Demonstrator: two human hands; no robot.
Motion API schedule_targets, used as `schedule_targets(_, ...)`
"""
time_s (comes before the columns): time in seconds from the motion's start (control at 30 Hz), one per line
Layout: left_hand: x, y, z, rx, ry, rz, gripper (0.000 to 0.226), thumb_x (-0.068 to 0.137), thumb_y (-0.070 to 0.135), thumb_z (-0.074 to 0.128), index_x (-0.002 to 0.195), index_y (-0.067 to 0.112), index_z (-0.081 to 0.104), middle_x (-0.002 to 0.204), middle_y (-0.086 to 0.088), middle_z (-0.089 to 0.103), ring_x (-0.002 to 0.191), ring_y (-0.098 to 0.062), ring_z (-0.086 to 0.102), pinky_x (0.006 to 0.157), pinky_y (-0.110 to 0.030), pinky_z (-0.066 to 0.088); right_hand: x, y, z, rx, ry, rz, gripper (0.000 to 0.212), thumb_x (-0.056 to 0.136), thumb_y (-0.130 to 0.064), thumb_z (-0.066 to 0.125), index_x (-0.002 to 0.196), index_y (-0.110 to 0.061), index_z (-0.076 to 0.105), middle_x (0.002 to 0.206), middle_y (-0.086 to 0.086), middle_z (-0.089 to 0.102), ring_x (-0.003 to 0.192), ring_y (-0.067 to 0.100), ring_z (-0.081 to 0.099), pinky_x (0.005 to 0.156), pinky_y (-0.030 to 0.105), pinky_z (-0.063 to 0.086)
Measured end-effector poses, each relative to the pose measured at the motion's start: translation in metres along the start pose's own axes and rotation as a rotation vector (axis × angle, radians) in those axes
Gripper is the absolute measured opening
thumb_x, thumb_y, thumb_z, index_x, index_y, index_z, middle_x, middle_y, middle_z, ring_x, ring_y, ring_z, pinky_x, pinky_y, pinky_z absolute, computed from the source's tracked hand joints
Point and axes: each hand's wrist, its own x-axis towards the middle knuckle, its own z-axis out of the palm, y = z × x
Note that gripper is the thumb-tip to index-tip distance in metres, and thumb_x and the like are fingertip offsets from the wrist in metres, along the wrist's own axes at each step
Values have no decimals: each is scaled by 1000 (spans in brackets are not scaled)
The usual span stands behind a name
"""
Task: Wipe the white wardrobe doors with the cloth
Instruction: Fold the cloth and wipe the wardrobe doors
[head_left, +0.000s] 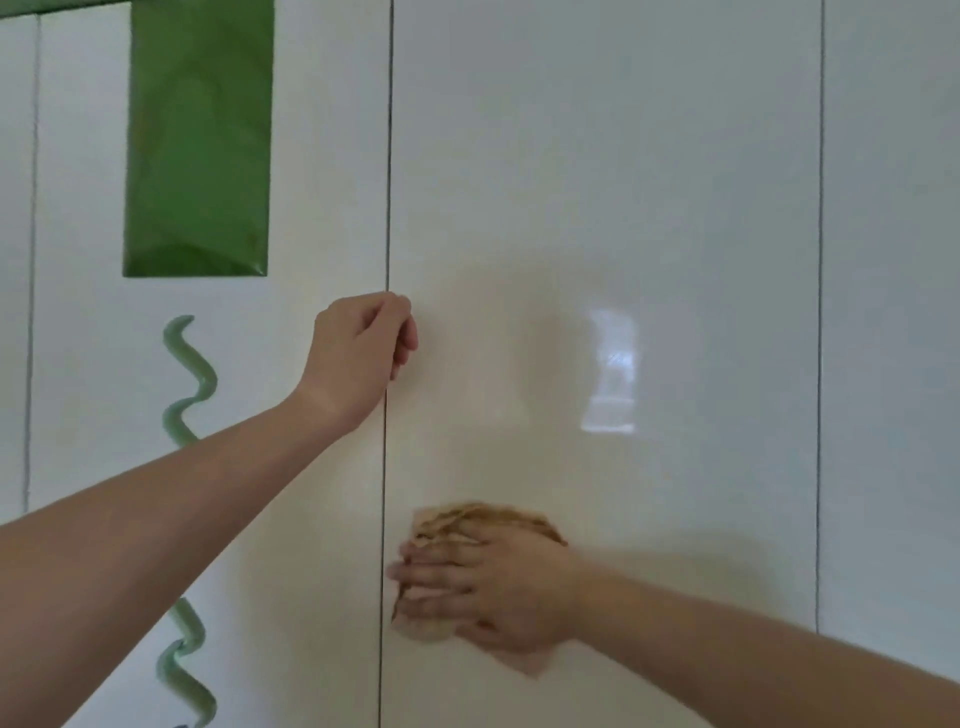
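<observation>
Low in the frame, right of centre, the right hand (498, 587) lies flat with fingers spread, pressing a tan cloth (483, 525) against the middle wardrobe door (597, 182). The cloth is bunched above the knuckles and pokes out below the palm, and its left side sits right at the dark seam (387, 208) between this door and the left door (322, 156).

Up at centre frame the left hand (363, 348) is loosely curled at that same seam, with the fingertips bent toward the door's edge. Whether it grips the edge or only rests there cannot be told; it holds no object.

The likeliest slip, as I judge it, is the cloth catching in the seam or sliding out from under the flat palm, since nothing pinches it (only pressure keeps it there). A hard push could also swing the door if the left hand is not steadying it. On the glossy panel, uneven pressure might leave streaks.

Open room is plentiful to the right, up to the next seam (821, 312), and upward over the reflective patch (610, 369). Leftward lie the green panel (200, 140) and the wavy green handle (189, 384), which a wide stroke could snag.
</observation>
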Motion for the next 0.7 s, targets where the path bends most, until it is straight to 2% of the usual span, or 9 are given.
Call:
schedule_targets(0.07,-1,-8,-15,23,5,-5,37,96,14,48,63,0,57,55,-6,54,51,-18,46,45,-20,37,5,74,-25,32,157,65,53,97,-35,58,149,-32,51,158,-3,47,148,21,40,124,47,27)
schedule_targets(0.2,12,-15,-39,-14,136,-33,38,95,18,46,61,5,58,53,-2,53,50,-16,46,48,-24,37,21,214,-121,-148,439,927,62,104,-47,25,162,-25,28,170,7,23,158,30,16,128,54,7)
schedule_targets(0.27,15,-19,-46,-60,192,-41,39,95,19,47,61,5,58,53,-2,52,51,-17,46,51,-27,37,51,212,-124,-187,471,1120,65,104,-45,17,165,-21,18,173,8,10,160,32,6,128,55,4)
schedule_targets(0.37,10,-30,-49,-40,264,-58,38,92,19,47,59,4,57,51,-1,51,52,-18,46,56,-32,38,112,126,-66,-151,473,922,62,106,-38,27,164,-19,21,173,9,8,160,34,4,128,55,0)
schedule_targets(0.43,2,-39,-49,-31,257,-80,38,92,18,47,58,4,57,48,2,51,52,-18,46,58,-34,38,120,23,-5,-56,272,511,64,103,-37,36,163,-20,25,173,5,12,160,31,4,128,53,1)
schedule_targets(0.5,-10,-48,-49,0,208,-101,38,92,17,46,58,5,57,51,0,52,53,-19,45,59,-36,38,89,-61,37,-96,40,103,63,96,-42,48,157,-28,40,169,-2,28,158,23,18,126,47,14)
schedule_targets(0.57,-22,-53,-49,48,137,-96,37,93,17,46,59,5,57,54,-2,52,54,-19,45,58,-35,36,59,-69,39,-75,-132,-113,61,93,-49,57,152,-34,49,166,-7,35,155,17,28,124,42,15)
schedule_targets(0.63,-28,-53,-49,84,86,-75,37,93,17,47,59,7,56,54,-2,53,54,-18,44,57,-34,36,48,-11,21,-48,-11,-115,61,95,-45,59,153,-29,48,166,-3,35,154,19,30,123,41,16)
schedule_targets(0.7,-25,-49,-47,99,76,-45,37,93,17,48,58,8,57,54,-2,53,52,-16,44,56,-34,36,45,75,-30,-167,143,161,60,102,-46,47,158,-26,41,168,-1,31,155,22,29,122,42,19)
